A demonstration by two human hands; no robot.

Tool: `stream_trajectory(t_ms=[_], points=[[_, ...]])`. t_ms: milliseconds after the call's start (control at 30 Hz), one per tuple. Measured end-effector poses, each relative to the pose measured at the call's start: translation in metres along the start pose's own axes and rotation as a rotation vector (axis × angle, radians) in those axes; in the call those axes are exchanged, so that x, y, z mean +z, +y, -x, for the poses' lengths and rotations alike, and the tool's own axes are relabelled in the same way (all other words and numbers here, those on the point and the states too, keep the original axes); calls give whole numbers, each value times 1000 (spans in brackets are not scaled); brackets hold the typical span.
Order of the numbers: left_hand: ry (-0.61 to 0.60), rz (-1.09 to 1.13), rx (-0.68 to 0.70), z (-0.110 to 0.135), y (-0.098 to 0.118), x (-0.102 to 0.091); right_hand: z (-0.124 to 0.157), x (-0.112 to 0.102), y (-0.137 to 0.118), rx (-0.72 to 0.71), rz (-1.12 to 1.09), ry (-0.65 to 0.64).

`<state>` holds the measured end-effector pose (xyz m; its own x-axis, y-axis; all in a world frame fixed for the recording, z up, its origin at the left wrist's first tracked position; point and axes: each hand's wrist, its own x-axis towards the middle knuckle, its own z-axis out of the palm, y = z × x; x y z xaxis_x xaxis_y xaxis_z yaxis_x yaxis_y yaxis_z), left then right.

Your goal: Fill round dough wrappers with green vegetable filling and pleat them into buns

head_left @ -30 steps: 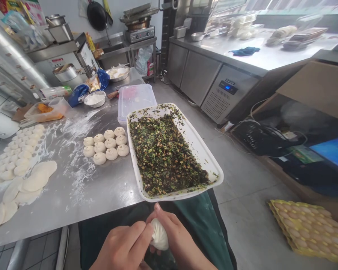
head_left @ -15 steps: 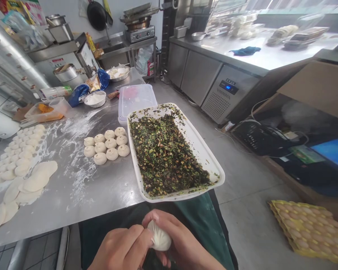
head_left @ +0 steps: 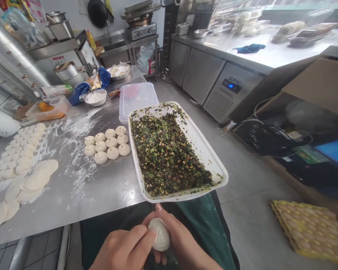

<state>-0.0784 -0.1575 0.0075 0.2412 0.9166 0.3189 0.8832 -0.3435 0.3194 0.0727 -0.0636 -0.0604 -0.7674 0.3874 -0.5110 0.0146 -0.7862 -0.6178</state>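
A round white filled bun [head_left: 160, 235] with gathered pleats is held between my two hands, low over the dark green apron [head_left: 211, 221]. My left hand [head_left: 126, 245] pinches the pleated side of its dough with thumb and fingers. Curled around the other side, my right hand [head_left: 181, 240] cradles the bun, its thumb raised. Just beyond them, a white tub [head_left: 205, 150] overhangs the table edge, holding chopped dark green filling [head_left: 163, 157] with small tan bits. Several pleated buns [head_left: 112, 142] sit in rows left of the tub.
Flat dough wrappers [head_left: 36, 180] and rows of small dough pieces [head_left: 25, 150] lie on the floured steel table [head_left: 107, 187]. A plastic lid [head_left: 138, 95] and a bowl of flour [head_left: 95, 98] are farther back. Egg trays [head_left: 312, 228] stand on the floor at right.
The bun has turned slightly in my hands, and my right thumb has lifted from its top. My left fingers stay at its pleats. The view has shifted slightly.
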Motion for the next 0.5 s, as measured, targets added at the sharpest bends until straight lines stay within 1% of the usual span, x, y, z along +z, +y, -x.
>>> stream_trajectory(t_ms=[67, 100, 167, 233, 267, 333, 400, 433, 500], points=[[6, -13, -70, 3, 0, 1, -1, -2, 1, 15, -30, -50], [21, -34, -95, 4, 0, 2, -1, -2, 2, 14, -29, -46], [31, -54, -90, 8, -1, 6, -4, -3, 4, 6, -8, 6], [10, 0, -45, 11, -4, 11, -7, -2, 6, 27, -7, 48], [-16, 49, -44, 12, -6, 13, -8, -2, 7, 57, -28, 40], [-49, 149, -82, 12, -11, 15, -11, -3, 10, 123, -92, -25], [-32, 208, -150, 10, -19, 11, -14, -7, 14, 152, -137, -81], [-23, 225, -191, 8, -25, 6, -15, -10, 16, 142, -140, -86], [-31, 229, -315, 2, -41, -10, -17, -20, 22, 102, -120, -39]])
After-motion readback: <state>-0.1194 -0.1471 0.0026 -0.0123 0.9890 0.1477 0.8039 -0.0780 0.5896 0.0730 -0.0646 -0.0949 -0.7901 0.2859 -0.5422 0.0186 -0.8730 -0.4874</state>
